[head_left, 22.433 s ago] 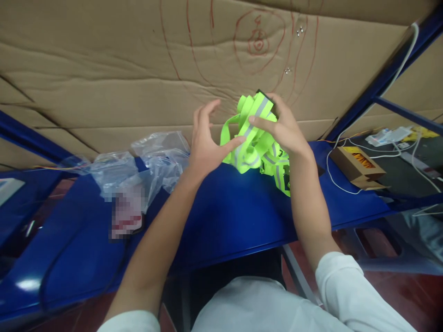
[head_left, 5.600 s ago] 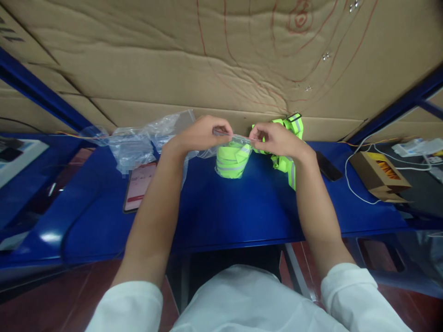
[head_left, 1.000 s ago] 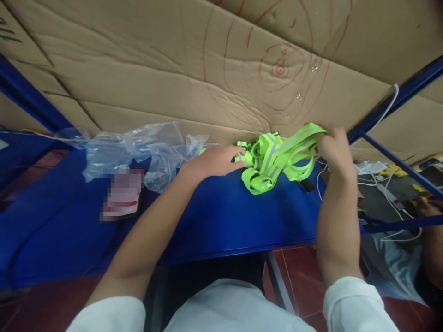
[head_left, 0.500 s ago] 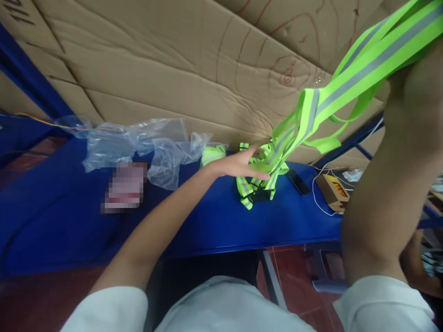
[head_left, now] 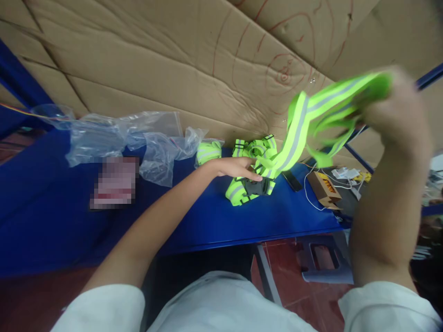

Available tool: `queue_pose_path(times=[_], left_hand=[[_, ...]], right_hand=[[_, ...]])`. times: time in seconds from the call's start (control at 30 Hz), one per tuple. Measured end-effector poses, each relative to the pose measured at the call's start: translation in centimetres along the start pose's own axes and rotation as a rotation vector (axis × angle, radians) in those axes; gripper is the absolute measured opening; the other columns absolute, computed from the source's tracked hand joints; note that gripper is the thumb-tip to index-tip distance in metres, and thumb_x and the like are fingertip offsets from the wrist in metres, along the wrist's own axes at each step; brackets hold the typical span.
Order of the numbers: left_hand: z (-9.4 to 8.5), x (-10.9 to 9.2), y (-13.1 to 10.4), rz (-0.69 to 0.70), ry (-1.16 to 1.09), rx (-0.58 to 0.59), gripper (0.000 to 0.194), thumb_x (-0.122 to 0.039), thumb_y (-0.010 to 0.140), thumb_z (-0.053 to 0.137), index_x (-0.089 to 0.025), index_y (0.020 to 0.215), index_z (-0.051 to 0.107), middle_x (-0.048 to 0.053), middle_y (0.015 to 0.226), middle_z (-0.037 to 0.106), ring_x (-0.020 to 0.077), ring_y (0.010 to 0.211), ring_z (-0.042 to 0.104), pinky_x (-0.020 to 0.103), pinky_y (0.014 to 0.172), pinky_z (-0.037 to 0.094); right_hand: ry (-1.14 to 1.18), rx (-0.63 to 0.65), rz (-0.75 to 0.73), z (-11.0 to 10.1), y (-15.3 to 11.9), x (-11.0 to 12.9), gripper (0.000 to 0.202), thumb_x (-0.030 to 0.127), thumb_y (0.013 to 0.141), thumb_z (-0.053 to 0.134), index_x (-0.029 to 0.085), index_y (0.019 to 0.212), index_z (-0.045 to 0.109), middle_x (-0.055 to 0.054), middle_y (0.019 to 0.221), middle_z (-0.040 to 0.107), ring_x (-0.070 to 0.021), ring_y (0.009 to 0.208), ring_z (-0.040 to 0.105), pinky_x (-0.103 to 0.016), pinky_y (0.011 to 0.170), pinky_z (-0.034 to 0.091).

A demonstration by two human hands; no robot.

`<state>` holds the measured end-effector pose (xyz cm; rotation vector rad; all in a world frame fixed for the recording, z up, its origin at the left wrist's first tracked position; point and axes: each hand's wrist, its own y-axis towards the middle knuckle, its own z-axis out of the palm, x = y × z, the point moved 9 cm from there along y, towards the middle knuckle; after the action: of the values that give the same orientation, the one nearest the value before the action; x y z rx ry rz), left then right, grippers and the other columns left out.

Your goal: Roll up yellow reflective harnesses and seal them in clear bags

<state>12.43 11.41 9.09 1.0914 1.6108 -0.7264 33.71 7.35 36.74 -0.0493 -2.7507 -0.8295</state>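
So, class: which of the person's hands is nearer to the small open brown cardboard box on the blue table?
Left. The left hand rests on the table beside the strap pile, left of the cardboard box; the right hand is raised well above it, gripping the neon-yellow reflective strap.

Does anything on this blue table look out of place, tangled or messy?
Yes. The neon straps lie in a tangled heap under the left hand, one strap pulled up by the right hand. Crumpled plastic bags are strewn behind.
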Motion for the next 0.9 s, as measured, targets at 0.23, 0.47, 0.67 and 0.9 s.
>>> queue_pose_path(times=[0.23,0.47,0.67,0.9], left_hand=[[-2.5,1.0,-0.8,-0.038,-0.027,-0.052,0.067,-0.051,0.083,0.079,-0.02,0.139,0.06,0.006,0.105,0.078,0.0206,0.091,0.075,0.033,0.082,0.057],[-2.1,-1.4,-0.8,-0.002,0.037,-0.138,0.055,-0.043,0.095,0.069,-0.024,0.142,0.047,0.001,0.087,0.072,0.0207,0.082,0.074,0.034,0.075,0.057],[-3.2,-6.6,-3.1,0.198,0.452,-0.416,0.036,-0.048,0.1,0.064,-0.025,0.128,0.063,0.008,0.135,0.065,0.0261,0.124,0.067,0.042,0.111,0.052],[-0.8,-7.3,-3.7,0.214,0.688,-0.232,0.033,-0.042,0.094,0.072,-0.025,0.123,0.072,0.009,0.167,0.039,0.0317,0.153,0.045,0.043,0.128,0.038]], right_hand=[[-0.007,0.265,-0.333,12.8,-16.4,3.6,0.025,0.039,0.105,0.059,0.021,0.12,0.068,-0.015,0.124,0.071,-0.0337,0.122,0.067,-0.053,0.104,0.055],[0.341,0.156,-0.274,18.7,-21.4,6.7,0.07,0.056,0.097,0.071,0.029,0.156,0.046,-0.014,0.147,0.062,-0.0325,0.135,0.062,-0.052,0.112,0.054],[0.264,-0.032,-0.24,16.6,-19.6,4.9,0.068,0.06,0.095,0.073,0.025,0.151,0.056,-0.014,0.133,0.071,-0.0325,0.121,0.07,-0.049,0.104,0.059],[0.248,-0.121,-0.232,15.8,-19.6,4.5,0.069,0.064,0.094,0.072,0.027,0.15,0.058,-0.014,0.135,0.071,-0.0334,0.124,0.069,-0.051,0.108,0.057]])
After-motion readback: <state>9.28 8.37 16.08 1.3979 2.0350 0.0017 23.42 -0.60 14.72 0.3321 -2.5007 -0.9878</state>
